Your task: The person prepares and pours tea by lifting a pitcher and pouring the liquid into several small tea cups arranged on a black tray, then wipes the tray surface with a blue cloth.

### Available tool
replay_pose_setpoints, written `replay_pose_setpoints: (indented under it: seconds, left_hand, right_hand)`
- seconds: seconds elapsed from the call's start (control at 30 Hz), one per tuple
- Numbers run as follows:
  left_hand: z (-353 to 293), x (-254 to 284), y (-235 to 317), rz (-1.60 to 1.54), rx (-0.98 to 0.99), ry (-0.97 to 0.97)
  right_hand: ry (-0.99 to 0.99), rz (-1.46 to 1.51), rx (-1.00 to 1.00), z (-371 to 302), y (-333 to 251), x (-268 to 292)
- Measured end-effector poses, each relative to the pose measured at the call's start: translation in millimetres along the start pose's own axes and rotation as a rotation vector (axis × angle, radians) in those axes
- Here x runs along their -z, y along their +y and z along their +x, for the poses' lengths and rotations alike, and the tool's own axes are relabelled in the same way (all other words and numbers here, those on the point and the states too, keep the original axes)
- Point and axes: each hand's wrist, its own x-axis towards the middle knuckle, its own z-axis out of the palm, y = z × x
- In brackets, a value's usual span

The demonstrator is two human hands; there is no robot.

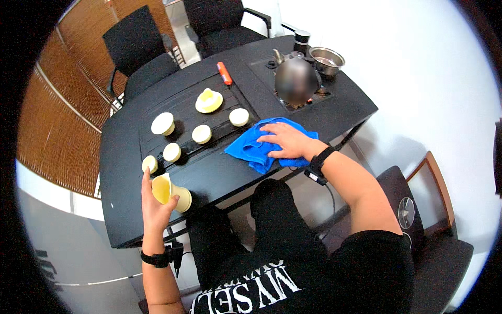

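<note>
My left hand is closed around a pale yellow tea pitcher, which is tilted near the front left edge of the black table. Its yellow inside faces up and left. On the right, my right hand lies palm down with fingers spread on a crumpled blue cloth at the table's front edge. Just beyond my left fingers stands a small pale cup. Similar cups follow in a slanting row toward the cloth.
Behind the cups are a wider pale bowl, a yellow piece on a saucer and an orange-red object. A blurred round shape covers part of the stove area. A steel pot stands back right; black chairs are beyond.
</note>
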Motion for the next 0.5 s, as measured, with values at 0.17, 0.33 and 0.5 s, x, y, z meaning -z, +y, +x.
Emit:
replay_pose_setpoints:
  seconds: [0.17, 0.33, 0.5]
  left_hand:
    - [13, -39, 28, -0.05, 0.011, -0.088]
    - [23, -66, 39, -0.103, 0.0, -0.12]
    - [29, -76, 46, -0.009, -0.054, -0.132]
  right_hand:
    - [0.06, -0.069, -0.135, -63, 59, 27]
    - [0.175, -0.212, -0.417, -123, 128, 49]
    - [0.158, -0.377, -0.962, -168, 177, 70]
